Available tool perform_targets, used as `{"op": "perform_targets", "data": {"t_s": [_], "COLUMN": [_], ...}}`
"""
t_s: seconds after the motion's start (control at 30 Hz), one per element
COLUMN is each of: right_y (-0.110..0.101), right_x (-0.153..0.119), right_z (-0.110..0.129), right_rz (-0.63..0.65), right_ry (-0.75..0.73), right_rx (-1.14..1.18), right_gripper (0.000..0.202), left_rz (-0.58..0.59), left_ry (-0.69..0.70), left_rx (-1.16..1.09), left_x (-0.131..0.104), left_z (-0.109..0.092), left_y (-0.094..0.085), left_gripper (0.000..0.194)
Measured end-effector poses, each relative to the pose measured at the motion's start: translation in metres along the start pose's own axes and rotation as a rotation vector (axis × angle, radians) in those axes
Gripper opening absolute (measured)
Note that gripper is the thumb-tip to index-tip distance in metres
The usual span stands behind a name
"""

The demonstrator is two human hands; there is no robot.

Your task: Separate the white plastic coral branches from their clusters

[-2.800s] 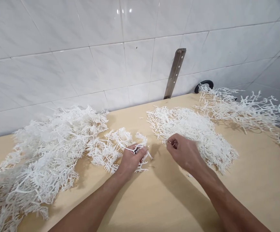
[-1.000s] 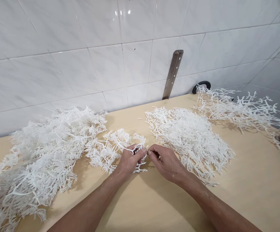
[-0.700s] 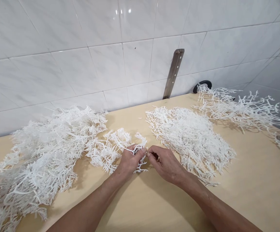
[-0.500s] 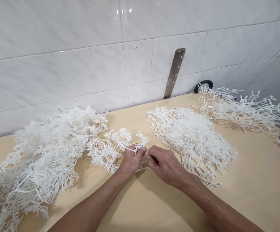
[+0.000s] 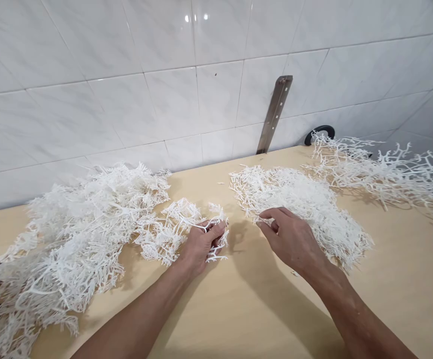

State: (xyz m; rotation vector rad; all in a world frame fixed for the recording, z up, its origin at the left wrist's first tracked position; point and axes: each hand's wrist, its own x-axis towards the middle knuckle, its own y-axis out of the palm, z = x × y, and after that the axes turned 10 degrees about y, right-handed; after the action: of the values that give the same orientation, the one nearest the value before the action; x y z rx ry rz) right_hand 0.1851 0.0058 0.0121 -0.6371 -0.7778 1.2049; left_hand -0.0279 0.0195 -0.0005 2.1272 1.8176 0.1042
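My left hand (image 5: 201, 244) is closed around a white, branched plastic-looking piece (image 5: 216, 255). Its thin forked twigs stick out past the thumb and below the fingers. Behind that hand lies a small tangle of similar white pieces (image 5: 160, 237) on the table. My right hand (image 5: 291, 242) hovers at the near left edge of a flat heap of short white sticks (image 5: 294, 192). Its thumb and index finger are slightly apart, and I make out nothing held between them.
A large fluffy mound of white branched pieces (image 5: 81, 239) covers the table's left side. Bare, spread-out white branches (image 5: 384, 169) lie at the far right, beside a black ring-shaped object (image 5: 320, 130). A slotted metal strip (image 5: 275, 114) stands against the tiled wall (image 5: 145, 109).
My right hand has moved away from the left, rightward to the heap of short sticks, and its fingers have loosened. My left hand keeps hold of the branched piece.
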Motion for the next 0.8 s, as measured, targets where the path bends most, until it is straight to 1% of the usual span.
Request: {"op": "perform_targets", "data": {"t_s": [0.03,0.07,0.13,0.23,0.33,0.4,0.53,0.8], "right_y": [0.000,0.001,0.004,0.011,0.018,0.021,0.023,0.022], "right_x": [-0.001,-0.002,-0.007,-0.015,-0.018,-0.019,-0.018,-0.016], "right_z": [0.001,0.004,0.013,0.026,0.032,0.032,0.031,0.033], "right_rz": [-0.006,0.018,0.122,0.269,0.351,0.358,0.322,0.397], "right_ry": [0.013,0.024,0.028,0.018,0.053,0.085,0.114,0.175], "right_rx": [0.032,0.082,0.191,0.288,0.342,0.355,0.348,0.353], "right_gripper": [0.018,0.021,0.026,0.029,0.030,0.028,0.024,0.023], "left_rz": [0.021,0.041,0.065,0.037,-0.014,-0.020,-0.006,-0.014], "left_ry": [0.007,0.015,0.029,0.022,0.022,0.039,0.065,0.079], "left_rx": [-0.003,-0.001,0.014,0.059,0.126,0.168,0.219,0.238], "left_x": [0.000,0.000,-0.002,-0.006,-0.009,-0.010,-0.009,-0.008], "left_z": [0.000,-0.001,-0.002,-0.004,-0.004,-0.003,0.001,0.004], "left_y": [0.000,-0.001,0.001,0.005,0.008,0.009,0.008,0.007], "left_gripper": [0.048,0.046,0.043,0.040,0.040,0.040,0.040,0.037]}}
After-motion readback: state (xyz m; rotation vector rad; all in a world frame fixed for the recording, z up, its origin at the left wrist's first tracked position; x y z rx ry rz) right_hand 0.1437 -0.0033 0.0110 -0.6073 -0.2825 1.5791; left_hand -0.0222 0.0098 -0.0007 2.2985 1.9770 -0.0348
